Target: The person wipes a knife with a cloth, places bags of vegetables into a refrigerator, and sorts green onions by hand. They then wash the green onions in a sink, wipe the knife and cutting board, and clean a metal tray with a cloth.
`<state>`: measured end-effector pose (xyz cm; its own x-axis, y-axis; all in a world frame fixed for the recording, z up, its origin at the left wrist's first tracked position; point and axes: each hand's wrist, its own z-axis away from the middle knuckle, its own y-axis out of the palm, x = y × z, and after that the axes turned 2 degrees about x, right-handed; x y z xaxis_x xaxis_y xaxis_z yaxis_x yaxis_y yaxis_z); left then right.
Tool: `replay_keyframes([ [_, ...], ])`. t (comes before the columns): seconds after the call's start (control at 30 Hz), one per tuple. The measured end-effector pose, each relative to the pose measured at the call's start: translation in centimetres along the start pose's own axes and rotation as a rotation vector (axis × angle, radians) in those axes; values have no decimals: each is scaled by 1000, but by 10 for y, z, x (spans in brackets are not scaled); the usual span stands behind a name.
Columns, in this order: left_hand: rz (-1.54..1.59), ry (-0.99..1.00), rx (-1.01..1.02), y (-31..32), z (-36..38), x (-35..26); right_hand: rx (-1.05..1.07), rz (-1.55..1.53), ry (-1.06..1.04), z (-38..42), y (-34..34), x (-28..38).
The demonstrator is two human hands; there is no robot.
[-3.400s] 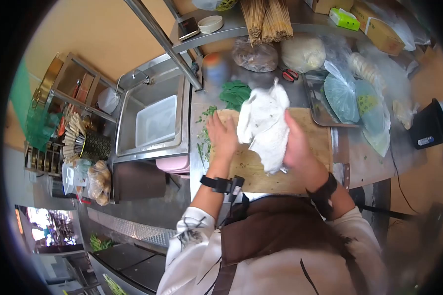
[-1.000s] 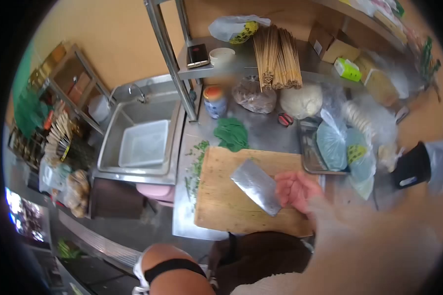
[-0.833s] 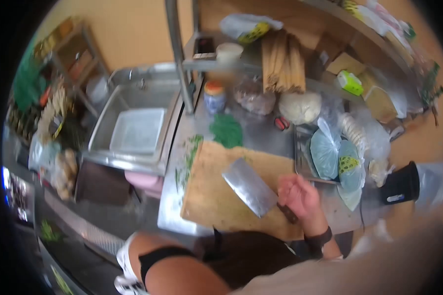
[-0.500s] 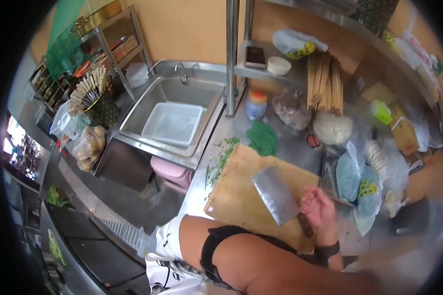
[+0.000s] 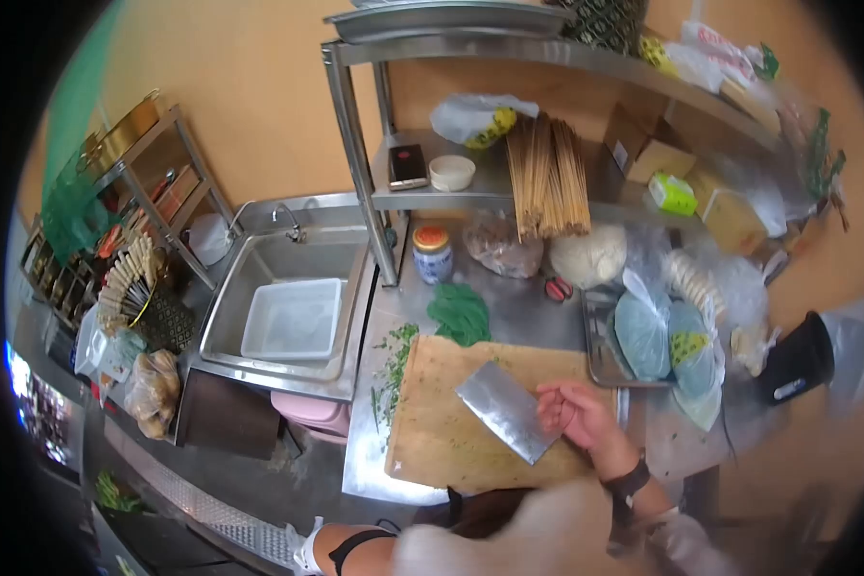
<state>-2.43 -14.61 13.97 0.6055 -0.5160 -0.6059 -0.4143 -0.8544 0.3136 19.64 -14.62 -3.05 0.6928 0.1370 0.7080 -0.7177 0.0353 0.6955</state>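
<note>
A cleaver (image 5: pixel 509 411) lies flat on the wooden cutting board (image 5: pixel 442 437), its blade pointing up and left. My right hand (image 5: pixel 578 415), palm partly upward and fingers loosely curled, is beside the blade's right edge. Nothing shows between those fingers, and the cleaver's handle is hidden near the hand. A dark band circles the right wrist. My left hand is out of sight. Chopped greens (image 5: pixel 391 370) lie along the board's left side, and a green mesh bundle (image 5: pixel 459 314) sits at its back edge.
The sink (image 5: pixel 223 322) at left holds a white tub (image 5: pixel 293 319). Behind the board are a jar (image 5: pixel 432 257), bagged food (image 5: pixel 502 245) and red-handled scissors (image 5: pixel 558 288). Skewers (image 5: pixel 547 178) lie on the shelf (image 5: pixel 418 200). A metal tray (image 5: pixel 600 360) with bags stands right.
The view has shifted, bringing more of the upper shelf into sight and moving the counter items left. The large bare limb across the foreground has dropped lower. The right hand stays curled beside the cleaver.
</note>
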Motion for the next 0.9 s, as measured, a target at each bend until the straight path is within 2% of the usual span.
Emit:
replay_keyframes([
  [0.3,-45,19,-109,2,13,-11,-61,91,38,11,26,3],
  [0.37,-79,-12,-120,5,16,-12,-18,92,54,3,28,-3],
  [0.57,-184,-94,-144,14,17,-11,-65,57,44,1,21,-7],
  [0.9,-143,65,-198,18,14,-15,-8,107,-25,8,14,-7],
])
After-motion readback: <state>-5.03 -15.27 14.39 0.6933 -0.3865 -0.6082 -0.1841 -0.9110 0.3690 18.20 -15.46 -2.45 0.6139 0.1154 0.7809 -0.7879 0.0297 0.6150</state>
